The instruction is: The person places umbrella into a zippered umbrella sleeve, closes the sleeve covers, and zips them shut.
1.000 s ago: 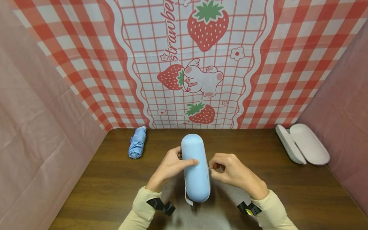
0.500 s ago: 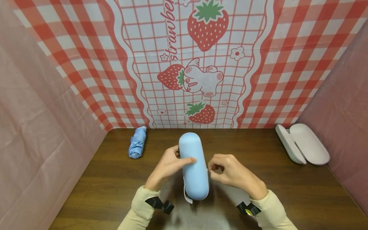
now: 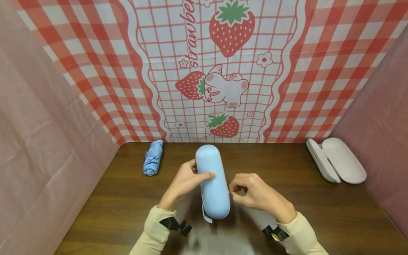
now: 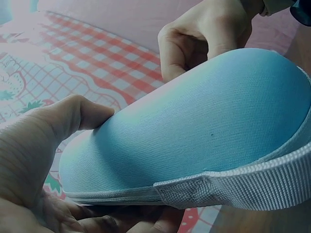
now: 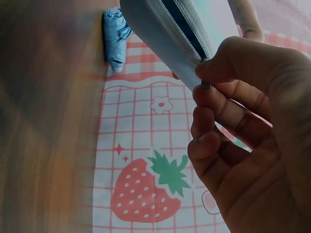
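Note:
A light-blue elongated zip case (image 3: 212, 184) with rounded ends is held off the table in front of me. My left hand (image 3: 185, 180) grips it from the left, thumb (image 4: 97, 112) on the smooth face and fingers underneath. From its near left side hangs a white fabric strap (image 4: 243, 187). At the right edge, my right hand (image 3: 253, 191) pinches a small zipper pull (image 5: 206, 84) between thumb and bent forefinger. A dark band (image 5: 184, 26) runs between the pale zip tapes. The case's underside is hidden in the head view.
A folded blue umbrella (image 3: 153, 158) lies at the back left of the wooden table (image 3: 118, 212). An opened white hard case (image 3: 342, 159) is at the back right. A strawberry-print checked cloth (image 3: 223, 71) hangs behind, with pink cloth at both sides.
The blue case and my left hand have shifted slightly left and away from me. My right hand has drawn the zipper pull a short way along the edge toward the near end.

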The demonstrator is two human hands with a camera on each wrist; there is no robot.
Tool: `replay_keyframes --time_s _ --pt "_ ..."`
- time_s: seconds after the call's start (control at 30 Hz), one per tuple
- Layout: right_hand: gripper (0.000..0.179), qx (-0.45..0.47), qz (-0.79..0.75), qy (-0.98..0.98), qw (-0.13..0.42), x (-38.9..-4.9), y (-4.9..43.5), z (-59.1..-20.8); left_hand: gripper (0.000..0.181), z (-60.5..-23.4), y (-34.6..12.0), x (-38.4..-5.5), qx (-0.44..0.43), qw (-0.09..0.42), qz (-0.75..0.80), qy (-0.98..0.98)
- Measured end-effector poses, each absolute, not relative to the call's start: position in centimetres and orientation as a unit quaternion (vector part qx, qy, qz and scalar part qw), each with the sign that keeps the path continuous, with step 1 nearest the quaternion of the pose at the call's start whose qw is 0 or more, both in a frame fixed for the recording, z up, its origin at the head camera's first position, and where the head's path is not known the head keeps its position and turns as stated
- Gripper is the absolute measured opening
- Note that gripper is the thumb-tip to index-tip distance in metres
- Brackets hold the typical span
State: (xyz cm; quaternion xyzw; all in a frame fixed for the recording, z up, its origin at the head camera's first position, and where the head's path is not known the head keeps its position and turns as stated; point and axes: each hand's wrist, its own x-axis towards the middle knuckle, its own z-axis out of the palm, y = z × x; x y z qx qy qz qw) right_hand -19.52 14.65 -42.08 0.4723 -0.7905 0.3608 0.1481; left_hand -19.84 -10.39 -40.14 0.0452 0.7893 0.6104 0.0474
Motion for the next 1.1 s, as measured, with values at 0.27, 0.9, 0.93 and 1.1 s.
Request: replay_keyframes --time_s 0.27,0.9,0.93,1.1 --pt "0.025 0.471 0.359 -0.796 0.124 -19.41 14.65 -42.05 0.051 -40.15 -10.51 -19.9 0.05 0.048 0.617 0.784" --pt "0.024 0.474 0.36 -0.802 0.053 -19.11 14.71 -42.0 0.049 -40.14 -10.78 -20.14 0.03 0.032 0.63 0.775" --pt "0.025 0.473 0.36 -0.802 0.051 -19.1 14.71 -42.0 0.049 -40.14 -10.78 -20.15 0.03 0.033 0.631 0.775" --pt "0.025 0.477 0.356 -0.802 0.04 -19.06 14.71 -41.98 0.05 -40.23 -10.78 -20.17 0.025 0.032 0.638 0.769"
